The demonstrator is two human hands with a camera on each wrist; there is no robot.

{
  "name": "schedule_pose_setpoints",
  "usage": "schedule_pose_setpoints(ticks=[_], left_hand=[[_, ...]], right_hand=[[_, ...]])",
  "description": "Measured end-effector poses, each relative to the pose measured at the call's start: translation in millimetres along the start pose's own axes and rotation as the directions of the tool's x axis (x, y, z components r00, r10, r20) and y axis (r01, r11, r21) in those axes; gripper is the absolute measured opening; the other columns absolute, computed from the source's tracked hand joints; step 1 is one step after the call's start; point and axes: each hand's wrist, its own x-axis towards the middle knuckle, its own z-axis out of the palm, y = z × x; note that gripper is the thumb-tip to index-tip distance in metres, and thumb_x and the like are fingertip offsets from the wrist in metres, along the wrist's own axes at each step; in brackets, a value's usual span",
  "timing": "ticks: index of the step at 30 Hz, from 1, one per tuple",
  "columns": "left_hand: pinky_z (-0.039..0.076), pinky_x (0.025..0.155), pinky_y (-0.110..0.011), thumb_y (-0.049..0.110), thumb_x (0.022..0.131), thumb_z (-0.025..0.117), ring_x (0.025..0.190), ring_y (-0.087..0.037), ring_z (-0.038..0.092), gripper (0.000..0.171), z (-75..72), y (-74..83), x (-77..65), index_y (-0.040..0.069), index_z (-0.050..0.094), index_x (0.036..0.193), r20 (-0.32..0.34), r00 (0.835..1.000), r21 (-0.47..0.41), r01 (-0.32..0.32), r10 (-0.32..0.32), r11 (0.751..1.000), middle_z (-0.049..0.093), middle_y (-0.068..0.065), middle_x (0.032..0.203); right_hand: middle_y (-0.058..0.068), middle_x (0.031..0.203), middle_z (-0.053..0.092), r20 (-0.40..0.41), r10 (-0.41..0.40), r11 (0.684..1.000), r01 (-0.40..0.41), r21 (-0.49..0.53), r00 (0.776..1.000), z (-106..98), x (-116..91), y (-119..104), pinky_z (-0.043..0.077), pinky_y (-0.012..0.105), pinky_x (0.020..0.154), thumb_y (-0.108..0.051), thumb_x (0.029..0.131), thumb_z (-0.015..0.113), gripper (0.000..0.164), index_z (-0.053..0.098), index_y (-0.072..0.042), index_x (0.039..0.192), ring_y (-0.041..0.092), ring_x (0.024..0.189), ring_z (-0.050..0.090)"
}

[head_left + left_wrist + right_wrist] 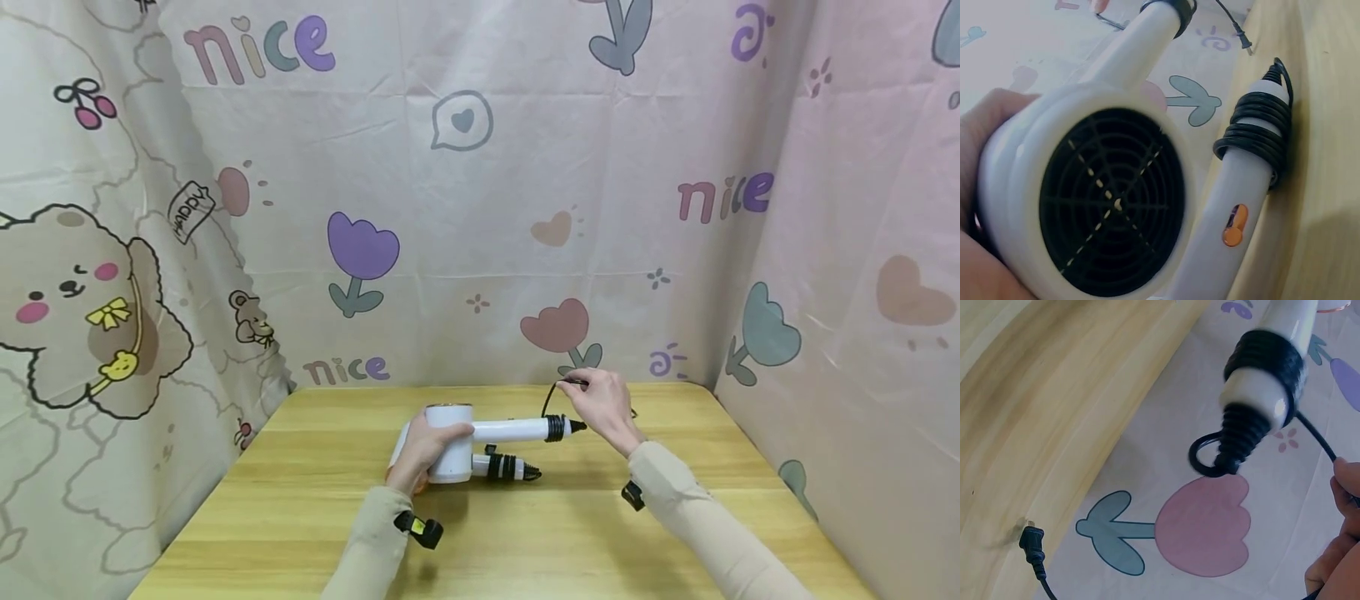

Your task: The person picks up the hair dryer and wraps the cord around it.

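My left hand [422, 450] grips a white hair dryer [450, 450] round its barrel, with the handle pointing right. In the left wrist view the dryer's black grille [1113, 203] faces the camera. Black cord is coiled round the handle's end, and a loose length of cord [1316, 433] runs from it to my right hand [602, 406], which pinches it above the table. Below the held dryer lies a second white hair dryer [1210, 225], its own cord wound round its handle. The two-pin plug [1032, 540] hangs from the free cord near the tabletop.
A wooden-patterned table [300, 500] carries the second dryer. Behind it and on both sides hangs a printed curtain [450, 208] with flowers, hearts and words. Small black devices are strapped to both sleeves.
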Motion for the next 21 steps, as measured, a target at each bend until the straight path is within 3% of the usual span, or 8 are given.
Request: schedule_pose_setpoints(ticks=[7, 14, 21], left_hand=[[0.060, 0.065, -0.038, 0.035, 0.070, 0.086, 0.088, -0.028, 0.063, 0.093, 2.2, -3.6, -0.7, 0.005, 0.034, 0.142, -0.102, 0.995, 0.018, -0.018, 0.020, 1.000, 0.054, -0.023, 0.118], [0.058, 0.071, -0.037, 0.036, 0.070, 0.086, 0.097, -0.031, 0.060, 0.094, 3.7, -5.5, 0.9, 0.009, 0.035, 0.143, -0.183, 0.981, 0.084, -0.051, 0.065, 0.995, 0.054, -0.022, 0.122], [0.057, 0.073, -0.036, 0.038, 0.070, 0.085, 0.099, -0.031, 0.059, 0.092, 5.5, -4.7, 3.1, 0.010, 0.036, 0.143, -0.216, 0.970, 0.119, -0.088, 0.112, 0.989, 0.056, -0.020, 0.121]], right_hand=[[0.000, 0.066, 0.071, -0.011, -0.011, 1.000, 0.011, -0.016, 1.000, 3, -5, -4, 0.029, 0.023, 0.038, -0.032, 0.084, 0.076, 0.021, 0.079, -0.014, 0.096, 0.007, 0.045, 0.047], [-0.003, 0.065, 0.070, 0.012, -0.007, 1.000, 0.007, 0.006, 1.000, 7, -10, -9, 0.030, 0.024, 0.039, -0.032, 0.085, 0.075, 0.018, 0.079, -0.017, 0.094, 0.007, 0.044, 0.046], [-0.007, 0.057, 0.063, 0.015, -0.013, 1.000, 0.013, 0.013, 1.000, 6, -13, -9, 0.025, 0.023, 0.038, -0.032, 0.086, 0.073, 0.014, 0.079, -0.020, 0.092, 0.010, 0.040, 0.039]])
